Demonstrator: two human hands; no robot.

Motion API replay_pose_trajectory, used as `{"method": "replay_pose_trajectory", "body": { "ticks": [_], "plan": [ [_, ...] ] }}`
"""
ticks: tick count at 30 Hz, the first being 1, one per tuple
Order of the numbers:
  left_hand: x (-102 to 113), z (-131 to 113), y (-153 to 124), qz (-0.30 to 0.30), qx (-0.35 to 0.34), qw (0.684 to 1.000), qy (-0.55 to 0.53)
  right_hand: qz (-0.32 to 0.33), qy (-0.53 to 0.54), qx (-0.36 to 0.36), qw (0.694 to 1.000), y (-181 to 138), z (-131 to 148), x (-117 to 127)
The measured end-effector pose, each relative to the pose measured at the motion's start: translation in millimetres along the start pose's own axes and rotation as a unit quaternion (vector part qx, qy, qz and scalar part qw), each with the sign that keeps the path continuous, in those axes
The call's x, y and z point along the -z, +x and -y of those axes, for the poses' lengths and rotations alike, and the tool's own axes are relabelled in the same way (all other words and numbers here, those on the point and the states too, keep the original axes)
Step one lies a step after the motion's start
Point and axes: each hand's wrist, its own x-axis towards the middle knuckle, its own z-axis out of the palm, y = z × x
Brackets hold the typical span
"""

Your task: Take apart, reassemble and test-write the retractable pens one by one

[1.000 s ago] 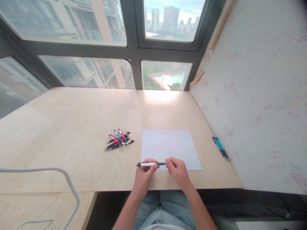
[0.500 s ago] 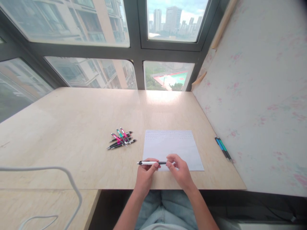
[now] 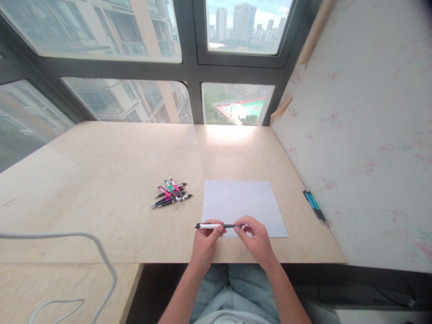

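Both my hands hold one black and white pen (image 3: 209, 226) level over the near edge of the table. My left hand (image 3: 205, 243) pinches its white middle part. My right hand (image 3: 256, 240) pinches its dark right end. Just behind the pen lies a white sheet of paper (image 3: 245, 204) with faint writing along its top. A pile of several pens (image 3: 171, 194), pink, green and black, lies to the left of the sheet.
Two pens (image 3: 314, 206), blue and green, lie at the table's right edge by the papered wall (image 3: 364, 135). A white wire frame (image 3: 81, 252) stands at the lower left. Windows run behind the beige table (image 3: 101, 180).
My hands and the pen have stayed almost still; the view has shifted slightly. My right fingers have closed again on the pen's dark end.
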Motion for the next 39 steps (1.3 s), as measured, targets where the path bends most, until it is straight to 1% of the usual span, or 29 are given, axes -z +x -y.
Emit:
{"method": "replay_pose_trajectory", "body": {
  "ticks": [3,5,7,11,15,17,21,25,29,34,39],
  "plan": [
    [-1.1,-2.1,0.1,-0.002,0.003,1.000,-0.009,-0.012,0.007,0.012,1.000,-0.7,-0.7,0.9],
    [-2.2,-3.2,0.5,-0.006,0.010,0.999,-0.030,-0.019,0.012,0.025,0.999,-1.1,-3.3,3.0],
    [-3.0,-3.7,0.9,-0.012,0.019,0.998,-0.053,-0.035,0.007,0.023,0.999,-0.9,-7.4,5.7],
    [-3.3,-3.5,1.9,-0.011,0.022,0.997,-0.079,-0.071,-0.058,-0.002,0.996,5.1,-17.3,8.0],
    [-4.0,-4.9,1.8,-0.013,0.023,0.997,-0.077,-0.057,-0.157,0.047,0.985,18.8,-29.3,3.1],
    [-4.3,-5.7,0.9,-0.015,0.023,0.996,-0.080,-0.049,-0.182,0.068,0.980,23.5,-35.5,0.0],
    [-1.7,-6.0,-0.2,-0.017,0.020,0.994,-0.104,-0.034,-0.191,0.069,0.979,20.5,-44.6,0.1],
    [4.3,-7.9,4.4,-0.017,0.028,0.990,-0.136,-0.024,-0.195,0.087,0.977,11.8,-49.8,9.6],
    [9.9,-10.4,13.8,-0.034,0.019,0.991,-0.131,-0.023,-0.189,0.088,0.978,9.5,-54.5,17.0],
    [13.1,-7.4,19.0,-0.037,0.007,0.993,-0.111,-0.035,-0.199,0.072,0.977,20.1,-48.6,11.0],
    [12.1,-7.9,16.9,-0.039,-0.004,0.994,-0.105,0.009,-0.264,0.063,0.962,50.0,-32.4,-7.4]
  ]
}}
